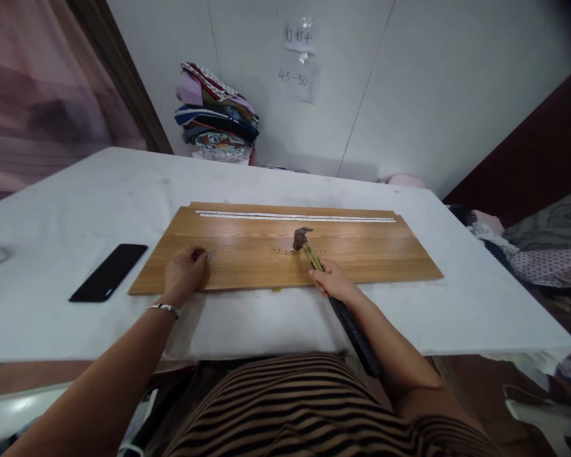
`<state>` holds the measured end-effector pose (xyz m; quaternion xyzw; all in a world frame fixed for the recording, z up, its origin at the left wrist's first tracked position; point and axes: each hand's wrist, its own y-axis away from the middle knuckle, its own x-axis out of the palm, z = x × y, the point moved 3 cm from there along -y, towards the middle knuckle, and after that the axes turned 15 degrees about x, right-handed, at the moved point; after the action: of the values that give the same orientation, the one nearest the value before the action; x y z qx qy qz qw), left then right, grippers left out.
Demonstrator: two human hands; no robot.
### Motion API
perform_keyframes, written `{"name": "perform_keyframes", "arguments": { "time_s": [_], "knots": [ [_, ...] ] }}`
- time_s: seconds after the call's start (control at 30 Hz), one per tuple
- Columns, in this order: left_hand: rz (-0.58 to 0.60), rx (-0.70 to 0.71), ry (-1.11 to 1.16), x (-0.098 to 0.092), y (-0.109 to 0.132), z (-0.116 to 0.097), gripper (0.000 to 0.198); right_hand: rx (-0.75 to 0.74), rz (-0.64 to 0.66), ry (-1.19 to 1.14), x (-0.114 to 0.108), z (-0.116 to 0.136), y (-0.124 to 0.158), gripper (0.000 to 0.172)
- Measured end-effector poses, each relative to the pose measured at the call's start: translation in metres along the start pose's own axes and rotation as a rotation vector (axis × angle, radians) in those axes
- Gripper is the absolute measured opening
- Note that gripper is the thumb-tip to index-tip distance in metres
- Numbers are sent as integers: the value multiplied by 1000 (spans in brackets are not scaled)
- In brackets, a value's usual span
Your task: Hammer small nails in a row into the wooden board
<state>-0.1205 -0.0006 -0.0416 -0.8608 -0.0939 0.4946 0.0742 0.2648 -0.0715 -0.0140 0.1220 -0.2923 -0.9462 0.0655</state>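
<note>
A wood-grain board (247, 241) lies flat on the white-covered table. My right hand (333, 279) is closed round a claw hammer (311, 255), gripping it partway along. The rusty head rests over the middle of the board, and the black end of the handle points back toward my body. A row of small dark dots, nails or holes, runs either side of the head. At the board's left part, my left hand (184, 273) has its fingers pinched together at a few thin silvery nails (210, 256). The fingertips are partly hidden by the hand.
Two white strips (295, 217) run along the board's far side. A black phone (108, 273) lies left of the board on the white table (124, 190). Folded clothes (216, 114) are stacked against the wall at the back, below and beside paper notes (299, 60).
</note>
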Motion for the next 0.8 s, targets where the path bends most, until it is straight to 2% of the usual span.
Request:
{"name": "perform_keyframes", "arguments": {
  "time_s": [0.27, 0.53, 0.8],
  "knots": [
    [4, -15, 18, -4, -2, -6, 30, 8, 4, 27, 6, 1, -6, 18],
    [22, -44, 28, -4, -3, -6, 28, -35, -15, -3, -3, -2, 0, 18],
    [32, -26, 27, -3, -4, -6, 30, -16, -26, -2, -2, -4, -2, 28]
  ]
}}
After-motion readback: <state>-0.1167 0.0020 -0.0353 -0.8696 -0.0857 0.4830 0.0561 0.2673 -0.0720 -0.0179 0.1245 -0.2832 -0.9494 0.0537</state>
